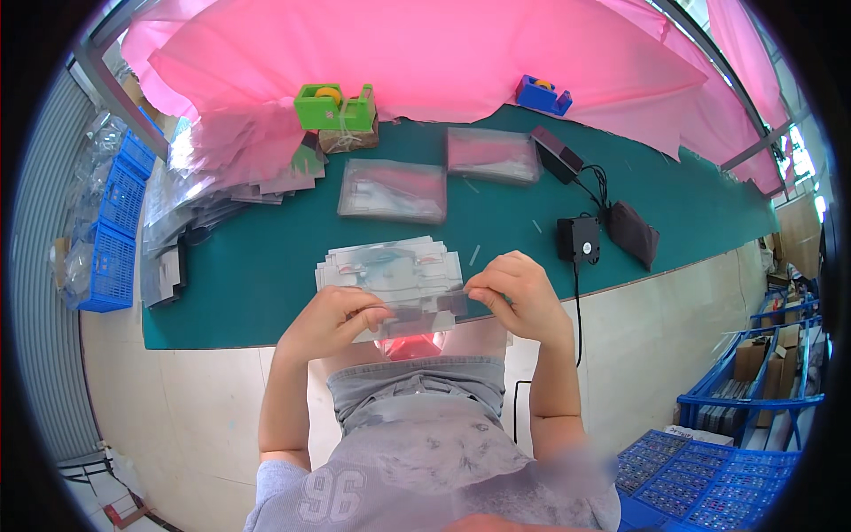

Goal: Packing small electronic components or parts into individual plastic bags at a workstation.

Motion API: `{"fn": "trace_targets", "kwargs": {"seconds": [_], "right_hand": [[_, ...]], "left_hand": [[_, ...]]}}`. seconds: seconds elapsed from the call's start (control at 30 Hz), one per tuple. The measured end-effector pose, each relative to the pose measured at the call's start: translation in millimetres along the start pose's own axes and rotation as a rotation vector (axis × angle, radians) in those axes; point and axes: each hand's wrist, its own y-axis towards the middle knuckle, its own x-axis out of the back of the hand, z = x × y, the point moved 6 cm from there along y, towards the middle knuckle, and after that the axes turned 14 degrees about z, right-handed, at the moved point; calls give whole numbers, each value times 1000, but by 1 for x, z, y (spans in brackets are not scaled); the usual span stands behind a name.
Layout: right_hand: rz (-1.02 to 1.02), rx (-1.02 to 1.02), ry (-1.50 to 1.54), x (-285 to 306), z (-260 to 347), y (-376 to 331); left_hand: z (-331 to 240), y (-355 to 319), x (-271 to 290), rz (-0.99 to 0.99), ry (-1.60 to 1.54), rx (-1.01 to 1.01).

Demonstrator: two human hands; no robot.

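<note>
Nearest to me, my left hand (pixel 330 321) and right hand (pixel 523 297) are both pinched shut on a small clear plastic bag (pixel 417 310), one hand at each end, held just over the near edge of the green table mat (pixel 266 266); something red shows through the bag at its lower side, but I cannot tell what it is. Directly behind the bag, touching my fingers, lies a fanned stack of flat clear pouches (pixel 390 266) with grey and red contents. Further in, two filled clear packets (pixel 393 190) (pixel 493 155) rest side by side on the mat, well apart from my hands. To the right of centre sits a small black box (pixel 578 239) with a cable, next to a dark pouch (pixel 632 232). On the left, a heap of empty clear bags (pixel 191 213) spills toward blue crates (pixel 111 257), which hold more clear wrapping. Farthest off, a green tape dispenser (pixel 335 107) and a blue tape dispenser (pixel 542 95) stand against the pink sheet (pixel 425 53). At lower right, blue trays (pixel 700 483) hold rows of small parts.
</note>
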Motion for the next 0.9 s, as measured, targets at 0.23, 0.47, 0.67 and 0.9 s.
{"fn": "trace_targets", "kwargs": {"seconds": [0.23,0.47,0.67,0.9], "right_hand": [[112,-83,97,-5,-8,1],[64,-137,378,-4,-15,3],[76,-197,500,-8,-33,9],[60,-152,402,7,-36,29]], "left_hand": [[-4,2,2,-26,59,-175],[4,5,2,-60,-401,-85],[3,10,15,-136,-212,-75],[-16,19,44,-207,-53,-159]]}}
